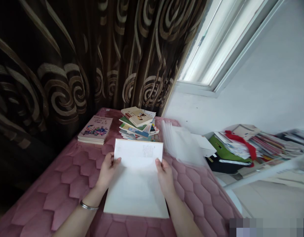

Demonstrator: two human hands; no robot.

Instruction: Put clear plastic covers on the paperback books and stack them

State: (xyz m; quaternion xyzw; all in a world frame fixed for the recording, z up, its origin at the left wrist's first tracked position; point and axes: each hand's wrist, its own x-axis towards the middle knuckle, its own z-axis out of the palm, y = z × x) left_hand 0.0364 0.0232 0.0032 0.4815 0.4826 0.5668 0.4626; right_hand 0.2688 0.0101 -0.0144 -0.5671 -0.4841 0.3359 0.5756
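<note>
My left hand (111,164) grips the left edge of a white book (137,184), thumb on top of the page. On the opposite edge, my right hand (163,168) holds it the same way. Small print shows on the book's upper part, above a fold line; the larger lower part is blank white. Just beyond it is an uneven pile of books (139,120), a beige one on top. To the left lies a neat stack of pink-covered books (96,129) with cartoon figures on the cover.
Translucent plastic sleeves (180,141) lie to the right, beside a white box (203,146). The surface is a padded pink cover (75,174) with a hexagon pattern. A dark patterned curtain (100,56) hangs behind. Farther right, papers and books (272,144) crowd a shelf.
</note>
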